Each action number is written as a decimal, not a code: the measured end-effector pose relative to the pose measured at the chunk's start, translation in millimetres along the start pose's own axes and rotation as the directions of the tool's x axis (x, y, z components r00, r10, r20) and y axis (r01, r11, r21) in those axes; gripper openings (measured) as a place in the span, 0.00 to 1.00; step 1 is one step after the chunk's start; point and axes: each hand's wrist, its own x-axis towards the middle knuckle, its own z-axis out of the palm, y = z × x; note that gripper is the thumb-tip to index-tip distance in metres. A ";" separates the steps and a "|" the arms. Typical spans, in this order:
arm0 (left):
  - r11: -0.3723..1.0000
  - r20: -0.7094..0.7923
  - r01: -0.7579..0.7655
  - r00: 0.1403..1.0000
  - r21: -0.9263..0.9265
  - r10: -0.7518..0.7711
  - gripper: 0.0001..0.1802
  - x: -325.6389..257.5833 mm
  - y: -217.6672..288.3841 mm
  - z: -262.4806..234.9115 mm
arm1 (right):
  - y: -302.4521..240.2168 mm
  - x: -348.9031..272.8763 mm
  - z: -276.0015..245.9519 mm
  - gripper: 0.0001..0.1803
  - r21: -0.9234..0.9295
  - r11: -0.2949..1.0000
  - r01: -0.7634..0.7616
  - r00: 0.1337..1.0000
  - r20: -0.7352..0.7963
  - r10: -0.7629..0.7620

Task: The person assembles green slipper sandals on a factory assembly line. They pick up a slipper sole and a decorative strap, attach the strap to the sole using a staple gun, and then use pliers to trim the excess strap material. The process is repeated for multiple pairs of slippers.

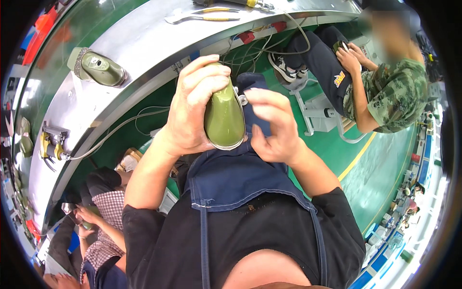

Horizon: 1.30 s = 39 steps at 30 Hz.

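My left hand (192, 106) grips an olive-green shoe upper on its last (224, 120), toe end pointing down toward me, held over my blue apron (231, 178). My right hand (272, 127) is beside the shoe on its right, fingers curled and touching its lower edge and the apron fabric. A second olive-green shoe (98, 67) lies on the grey metal workbench (134, 53) to the upper left, out of reach of both hands.
Pliers with yellow handles (204, 17) lie on the bench's far side. A yellow clamp fixture (50, 147) sits at the bench's left end. A person in camouflage sits on a stool at the right (385, 91); another in a checked shirt sits lower left (103, 226). Cables hang under the bench.
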 end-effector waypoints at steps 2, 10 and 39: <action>1.000 -0.040 -0.014 0.999 -0.003 0.014 0.49 4.9 -7.7 -8.0 | -1.5 2.0 6.0 0.28 0.014 0.995 0.096 0.995 0.017 -0.096; 0.994 0.021 0.067 0.998 -0.082 -0.066 0.54 4.0 -18.4 -26.1 | -2.9 5.4 29.2 0.24 -0.031 0.992 0.125 0.991 -0.043 -0.126; 0.998 0.049 -0.045 0.998 0.043 0.043 0.45 2.1 -5.1 -22.9 | -8.1 2.4 31.1 0.20 -0.117 0.983 0.140 0.989 -0.023 -0.144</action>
